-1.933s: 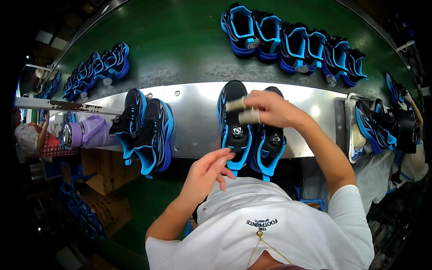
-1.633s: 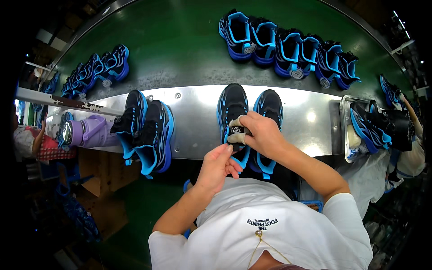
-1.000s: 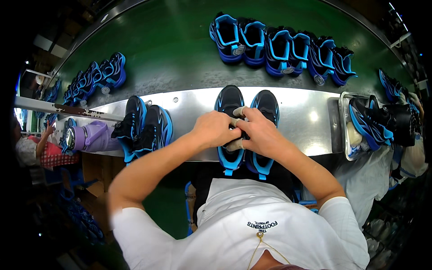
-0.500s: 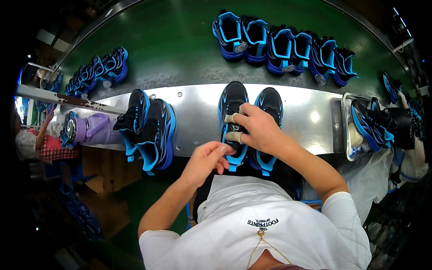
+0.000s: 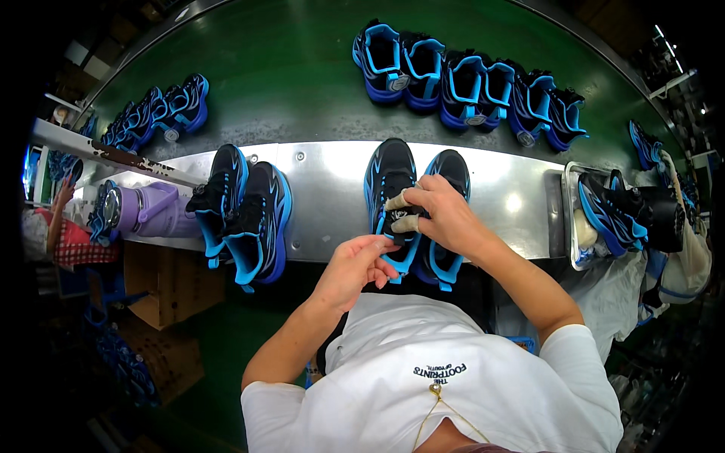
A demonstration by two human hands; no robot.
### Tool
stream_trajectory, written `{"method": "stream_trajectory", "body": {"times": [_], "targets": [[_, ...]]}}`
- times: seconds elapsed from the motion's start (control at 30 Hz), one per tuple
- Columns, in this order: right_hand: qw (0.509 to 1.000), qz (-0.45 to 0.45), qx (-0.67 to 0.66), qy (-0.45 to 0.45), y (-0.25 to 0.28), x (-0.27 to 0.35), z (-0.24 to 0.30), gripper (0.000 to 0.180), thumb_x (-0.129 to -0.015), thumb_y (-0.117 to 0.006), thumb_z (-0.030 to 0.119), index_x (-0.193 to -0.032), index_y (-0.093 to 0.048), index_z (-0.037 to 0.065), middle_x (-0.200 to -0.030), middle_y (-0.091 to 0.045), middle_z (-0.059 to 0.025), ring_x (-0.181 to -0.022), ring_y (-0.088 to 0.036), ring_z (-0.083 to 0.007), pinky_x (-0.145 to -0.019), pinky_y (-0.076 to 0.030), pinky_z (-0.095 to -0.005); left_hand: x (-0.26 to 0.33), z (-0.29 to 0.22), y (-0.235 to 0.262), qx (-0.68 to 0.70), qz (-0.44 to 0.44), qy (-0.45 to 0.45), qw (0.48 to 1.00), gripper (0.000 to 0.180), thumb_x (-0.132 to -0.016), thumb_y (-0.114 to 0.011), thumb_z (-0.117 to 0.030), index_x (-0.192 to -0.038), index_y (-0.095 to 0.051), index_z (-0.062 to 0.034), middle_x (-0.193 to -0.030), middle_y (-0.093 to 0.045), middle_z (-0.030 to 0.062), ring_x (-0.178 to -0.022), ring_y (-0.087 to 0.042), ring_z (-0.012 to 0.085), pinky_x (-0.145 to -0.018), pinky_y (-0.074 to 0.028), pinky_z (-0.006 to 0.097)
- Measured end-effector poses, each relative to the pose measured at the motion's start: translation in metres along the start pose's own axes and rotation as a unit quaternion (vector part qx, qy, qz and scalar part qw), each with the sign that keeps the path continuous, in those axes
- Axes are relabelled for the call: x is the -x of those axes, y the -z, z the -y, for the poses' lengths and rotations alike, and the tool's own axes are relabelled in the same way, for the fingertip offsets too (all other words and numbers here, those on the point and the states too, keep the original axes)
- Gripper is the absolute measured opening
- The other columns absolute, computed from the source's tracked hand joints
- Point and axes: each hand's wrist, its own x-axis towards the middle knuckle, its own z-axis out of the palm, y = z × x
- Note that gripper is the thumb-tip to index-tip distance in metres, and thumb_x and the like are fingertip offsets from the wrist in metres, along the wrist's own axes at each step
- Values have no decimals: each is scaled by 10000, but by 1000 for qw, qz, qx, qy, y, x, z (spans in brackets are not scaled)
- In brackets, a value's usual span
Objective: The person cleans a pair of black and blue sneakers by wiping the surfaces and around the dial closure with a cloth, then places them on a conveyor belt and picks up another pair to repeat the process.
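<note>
In front of me a pair of black-and-blue sneakers stands on the metal ledge, toes pointing away. My right hand, with pale covers on two fingertips, grips the tongue area of the left sneaker from its right side. My left hand pinches the near end of that sneaker's dark tongue at the blue-lined opening. Close against it on the right is the other sneaker, partly hidden by my right hand and wrist.
Another sneaker pair stands left on the ledge, beside a lilac jug. Several sneakers line the green conveyor. A metal tray on the right sits near more sneakers. A person's arm shows far left.
My left fingers have moved up and right, closing on the tongue's near end. My right fingers have shifted slightly over the tongue. The whole view has swung a little.
</note>
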Motion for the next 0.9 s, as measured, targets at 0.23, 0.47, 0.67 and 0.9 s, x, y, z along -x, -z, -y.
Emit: {"method": "stream_trajectory", "body": {"times": [0.23, 0.47, 0.67, 0.9], "targets": [[998, -54, 3, 12, -6, 0, 0, 319, -703, -815, 271, -953, -713, 99, -782, -549, -88, -819, -547, -280, -738, -455, -392, 24, 21, -31, -585, -53, -329, 740, 444, -852, -709, -258, -1276, -611, -174, -1201, -562, 235, -828, -564, 268, -726, -464, 387], [998, -28, 25, 42, 9, -15, -6, 324, -753, -783, 330, -983, -706, 116, -868, -618, -118, -861, -583, -309, -769, -474, -412, -16, 42, -53, -747, -33, -380, 545, 570, -666, -814, -300, -1194, -635, -182, -1017, -553, 170, -922, -476, 319, -814, -381, 420], [912, -275, 297, 61, 42, -95, -102, 462, -708, -796, 365, -1106, -680, 160, -1190, -543, -167, -1131, -491, -364, -943, -411, -445, -47, -25, -21, -656, -10, -448, 607, 427, -612, -842, -313, -953, -683, -109, -948, -604, 133, -956, -559, 336, -823, -442, 450], [862, -342, 371, 41, 77, -119, -190, 458, -671, -791, 176, -1097, -642, 260, -1083, -590, -85, -1083, -524, -309, -944, -406, -454, -120, -158, 92, -716, -189, -460, 490, 498, -615, -839, -440, -905, -709, -57, -838, -605, 160, -847, -572, 360, -769, -461, 449]]}}
